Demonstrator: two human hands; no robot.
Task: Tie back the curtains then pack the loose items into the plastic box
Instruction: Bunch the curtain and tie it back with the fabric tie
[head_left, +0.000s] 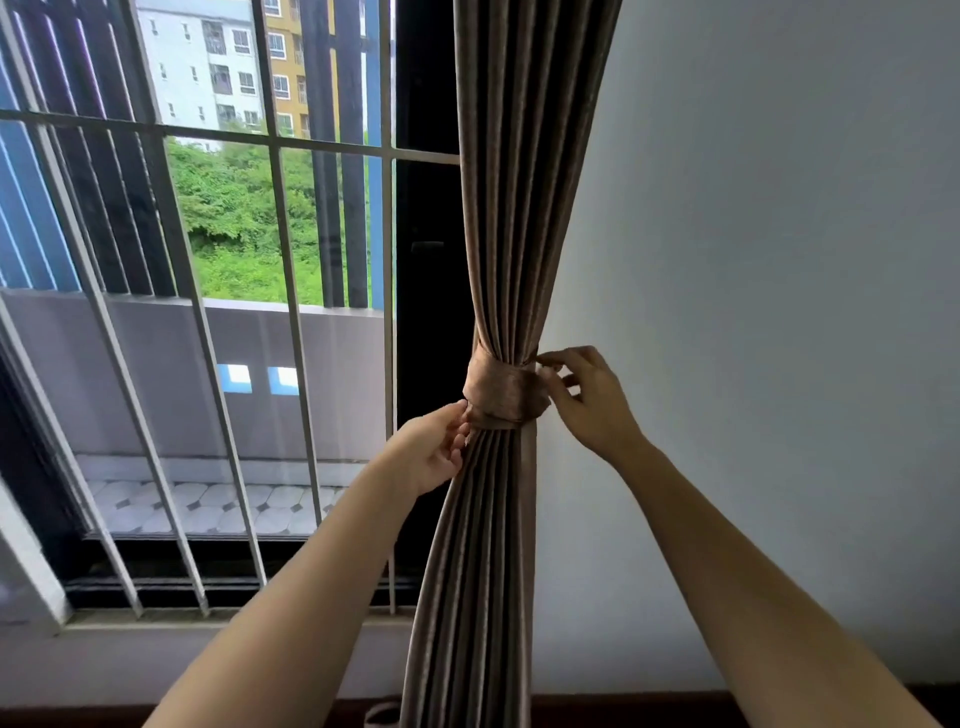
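A barred window (234, 332) shows daylight, green trees (234, 223) and apartment blocks (218, 62) beside a plain white wall (779, 260)

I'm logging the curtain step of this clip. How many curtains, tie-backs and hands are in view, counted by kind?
brown pleated fabric curtain: 1
matching brown fabric tie-back band, wrapped round the curtain: 1
bare hands, left hand and right hand: 2
Total: 4

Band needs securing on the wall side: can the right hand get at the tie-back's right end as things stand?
Likely yes: the right hand has its fingertips at the tie-back edge, with only bare wall beside it.
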